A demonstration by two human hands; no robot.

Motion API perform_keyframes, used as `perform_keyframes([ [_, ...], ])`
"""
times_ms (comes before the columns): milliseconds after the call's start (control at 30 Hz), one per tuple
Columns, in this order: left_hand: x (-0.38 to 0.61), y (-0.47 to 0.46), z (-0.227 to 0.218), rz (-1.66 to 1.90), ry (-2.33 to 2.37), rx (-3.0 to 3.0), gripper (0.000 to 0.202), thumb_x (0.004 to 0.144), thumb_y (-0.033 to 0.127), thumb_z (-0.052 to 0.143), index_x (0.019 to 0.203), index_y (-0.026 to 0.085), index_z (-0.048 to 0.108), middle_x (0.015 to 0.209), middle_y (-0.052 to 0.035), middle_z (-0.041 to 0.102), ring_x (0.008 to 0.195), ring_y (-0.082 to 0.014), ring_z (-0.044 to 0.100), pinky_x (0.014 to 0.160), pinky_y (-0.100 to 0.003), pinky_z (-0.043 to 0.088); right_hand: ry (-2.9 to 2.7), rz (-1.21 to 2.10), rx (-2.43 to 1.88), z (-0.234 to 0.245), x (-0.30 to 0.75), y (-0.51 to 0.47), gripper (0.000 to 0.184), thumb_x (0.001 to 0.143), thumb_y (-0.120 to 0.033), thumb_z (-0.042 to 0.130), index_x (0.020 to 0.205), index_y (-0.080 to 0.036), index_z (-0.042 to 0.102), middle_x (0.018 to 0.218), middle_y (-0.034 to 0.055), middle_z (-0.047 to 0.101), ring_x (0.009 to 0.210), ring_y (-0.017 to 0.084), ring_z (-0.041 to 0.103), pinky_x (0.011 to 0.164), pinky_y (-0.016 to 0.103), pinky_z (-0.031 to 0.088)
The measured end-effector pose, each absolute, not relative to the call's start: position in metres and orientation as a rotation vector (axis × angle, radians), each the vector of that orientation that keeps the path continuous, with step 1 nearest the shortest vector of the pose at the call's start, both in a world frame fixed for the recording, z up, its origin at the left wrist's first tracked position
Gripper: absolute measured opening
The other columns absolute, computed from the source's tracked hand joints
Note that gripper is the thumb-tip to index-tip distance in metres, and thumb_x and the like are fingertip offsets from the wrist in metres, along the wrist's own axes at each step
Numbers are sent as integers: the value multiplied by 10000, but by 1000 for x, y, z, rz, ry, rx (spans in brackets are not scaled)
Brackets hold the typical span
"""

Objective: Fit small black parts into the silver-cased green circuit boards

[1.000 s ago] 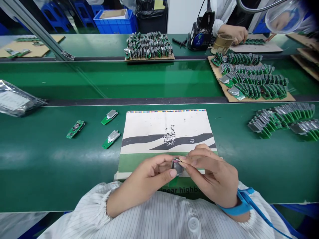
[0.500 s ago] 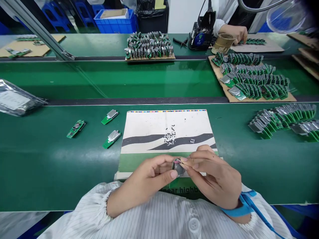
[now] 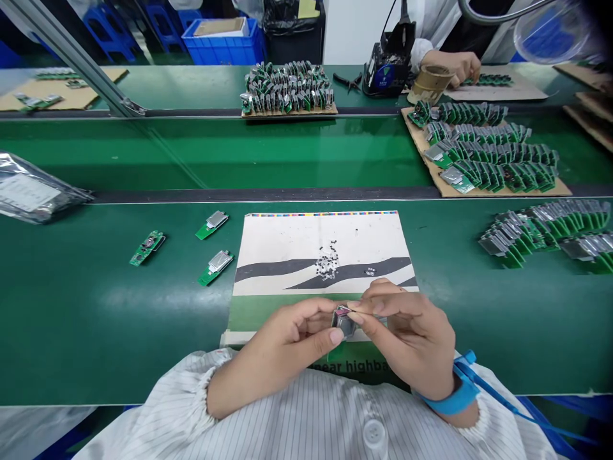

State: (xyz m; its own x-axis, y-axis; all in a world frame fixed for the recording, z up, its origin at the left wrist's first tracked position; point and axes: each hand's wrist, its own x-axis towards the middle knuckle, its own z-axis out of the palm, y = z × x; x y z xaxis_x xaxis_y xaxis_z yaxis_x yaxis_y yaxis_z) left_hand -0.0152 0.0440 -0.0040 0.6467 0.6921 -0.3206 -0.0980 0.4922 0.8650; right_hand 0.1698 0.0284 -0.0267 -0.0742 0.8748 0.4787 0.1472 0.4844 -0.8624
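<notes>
In the head view, both hands meet low in the middle, just above the white striped sleeves. The left hand (image 3: 287,338) grasps a small metal part (image 3: 343,321) between thumb and curled fingers. The right hand (image 3: 412,338) pinches the pink top edge of the same part with thumb and forefinger, its other fingers folded loosely. A blue wrist strap (image 3: 453,399) circles the right wrist. The part is held in the air over the near edge of a printed card (image 3: 297,239) that lies flat on the green belt (image 3: 96,319).

On the card, beyond the hands, sits a little heap of tiny dark bits (image 3: 328,263), with a smaller cluster (image 3: 370,271) just to its right.

To the left of the card, three green circuit boards lie apart on the belt: one (image 3: 148,247) farthest left, one (image 3: 212,224) near the card's far corner, one (image 3: 216,267) nearer. A silvery bag (image 3: 33,195) lies at the left edge.

At the right, a pile of boards (image 3: 541,230) rests on the belt. Behind it, a cardboard tray (image 3: 558,188) carries rows of boards. On the far bench stands another board stack (image 3: 287,89), a black soldering station (image 3: 385,64) and a paper cup (image 3: 431,83). Another person's hand (image 3: 454,64) rests just beside the cup.
</notes>
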Motion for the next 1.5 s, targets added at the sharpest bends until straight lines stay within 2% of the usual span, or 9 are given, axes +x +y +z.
perform_keyframes([
  [133, -15, 44, -3, 512, 760, 987, 234, 922, 274, 582, 1144, 297, 651, 1040, -5, 701, 954, -130, 631, 861, -251, 468, -1633, 693, -926, -25, 170, 28, 304, 834, -1, 604, 1012, -241, 547, 826, 27, 659, 698, 164, 589, 596, 354, 475],
  [200, -15, 44, -3, 508, 772, 992, 229, 917, 290, 587, 1136, 285, 653, 1019, -12, 701, 932, -134, 630, 837, -250, 469, -1630, 742, -931, -23, 172, 28, 320, 841, -13, 601, 1044, -253, 542, 873, 31, 658, 768, 174, 612, 623, 355, 513],
  [300, -16, 42, -5, 517, 785, 975, 218, 902, 302, 612, 1115, 286, 657, 998, -10, 704, 943, -134, 624, 790, -222, 462, -1528, 927, -925, -22, 174, 26, 381, 828, -43, 643, 1100, -276, 515, 975, 31, 646, 955, 188, 624, 766, 363, 570],
  [400, -17, 40, -7, 519, 802, 971, 206, 891, 317, 627, 1093, 289, 656, 962, -5, 702, 900, -125, 618, 739, -205, 450, -1416, 1075, -921, -21, 175, 24, 390, 839, -61, 641, 1123, -287, 498, 1014, 16, 623, 991, 149, 615, 848, 304, 563],
  [533, -17, 39, -10, 485, 822, 1050, 243, 893, 338, 613, 1123, 268, 646, 920, -25, 691, 837, -143, 603, 669, -221, 431, -1386, 1158, -933, -21, 174, 23, 337, 879, -71, 589, 1112, -294, 492, 975, 1, 614, 974, 116, 614, 823, 240, 558],
  [900, -13, 45, 2, 474, 823, 1301, 233, 915, 256, 547, 1109, 203, 665, 770, -13, 637, 600, -101, 459, 527, -211, 347, -1453, 1076, -986, -20, 171, 23, 278, 891, -87, 574, 1075, -275, 484, 934, 14, 638, 919, 148, 652, 760, 288, 587],
  [1133, -13, 46, 8, 480, 876, 1456, 213, 907, 222, 542, 1070, 205, 678, 777, -5, 663, 736, -147, 606, 679, -234, 489, -1447, 1079, -1002, -17, 172, 22, 255, 894, -103, 583, 1052, -276, 482, 909, 5, 672, 886, 149, 676, 746, 290, 616],
  [1400, -13, 44, 6, 498, 856, 1449, 136, 909, 204, 531, 975, 195, 649, 697, 7, 621, 824, -170, 639, 761, -262, 517, -1417, 1104, -1017, -16, 172, 20, 260, 872, -131, 631, 1039, -268, 487, 915, 19, 684, 925, 178, 687, 754, 317, 630],
  [1500, -14, 43, 4, 494, 851, 1450, 127, 913, 217, 533, 979, 200, 641, 760, -4, 652, 817, -164, 643, 760, -264, 520, -1381, 1141, -984, -16, 173, 20, 288, 856, -123, 652, 1042, -271, 490, 919, 18, 688, 951, 174, 678, 786, 319, 623],
])
